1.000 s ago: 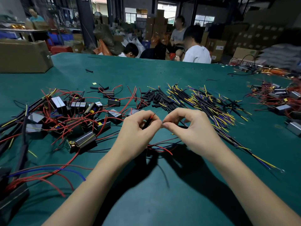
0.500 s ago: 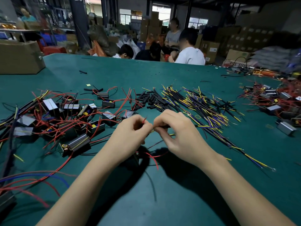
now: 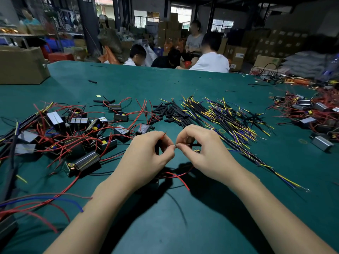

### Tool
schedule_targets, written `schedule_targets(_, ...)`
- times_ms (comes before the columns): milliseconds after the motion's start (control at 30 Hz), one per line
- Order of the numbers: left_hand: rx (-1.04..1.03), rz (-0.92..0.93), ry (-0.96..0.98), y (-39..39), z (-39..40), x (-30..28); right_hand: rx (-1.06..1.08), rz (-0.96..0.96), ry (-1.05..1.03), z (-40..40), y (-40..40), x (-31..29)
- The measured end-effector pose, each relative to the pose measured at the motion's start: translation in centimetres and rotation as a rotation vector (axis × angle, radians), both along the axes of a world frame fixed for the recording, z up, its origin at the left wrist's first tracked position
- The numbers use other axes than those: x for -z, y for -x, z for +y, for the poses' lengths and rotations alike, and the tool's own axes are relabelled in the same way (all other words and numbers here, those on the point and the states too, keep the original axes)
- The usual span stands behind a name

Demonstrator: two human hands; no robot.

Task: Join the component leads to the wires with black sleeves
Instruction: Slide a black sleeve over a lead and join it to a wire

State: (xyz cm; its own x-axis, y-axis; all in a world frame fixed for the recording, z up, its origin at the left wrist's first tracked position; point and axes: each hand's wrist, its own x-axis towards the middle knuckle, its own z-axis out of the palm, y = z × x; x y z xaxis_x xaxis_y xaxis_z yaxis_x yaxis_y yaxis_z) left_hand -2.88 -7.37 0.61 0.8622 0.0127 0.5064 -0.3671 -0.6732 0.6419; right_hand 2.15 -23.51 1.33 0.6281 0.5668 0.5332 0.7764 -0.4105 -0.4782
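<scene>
Green worktop (image 3: 183, 226) in a warehouse. Left hand (image 3: 146, 154) pinches a red component lead (image 3: 163, 135); right hand (image 3: 203, 153) pinches a black-sleeved wire (image 3: 194, 144), tips meeting mid-worktop. Both are light and limp: grip near the ends.

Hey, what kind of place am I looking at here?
Probably a small assembly workshop inside a warehouse: loose wires and boxy components piled on a green table, cartons stacked behind, other workers seated nearby.

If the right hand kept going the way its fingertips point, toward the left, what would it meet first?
Almost at once the left hand: the right hand pinches a thin wire end facing the left fingertips, nearly touching. Depth looks matched, though one view cannot confirm it.
</scene>
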Motion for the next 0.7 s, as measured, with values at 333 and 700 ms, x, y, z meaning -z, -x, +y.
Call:
schedule_targets(333,0.089,0.620,0.534,-0.2,0.9,-0.8,0.279,-0.619,0.363,1.1,0.9,-0.3)
schedule_targets(700,0.000,0.231,0.254,-0.6,0.3,0.2,0.153,0.100,-0.033,0.6,0.5,-0.1)
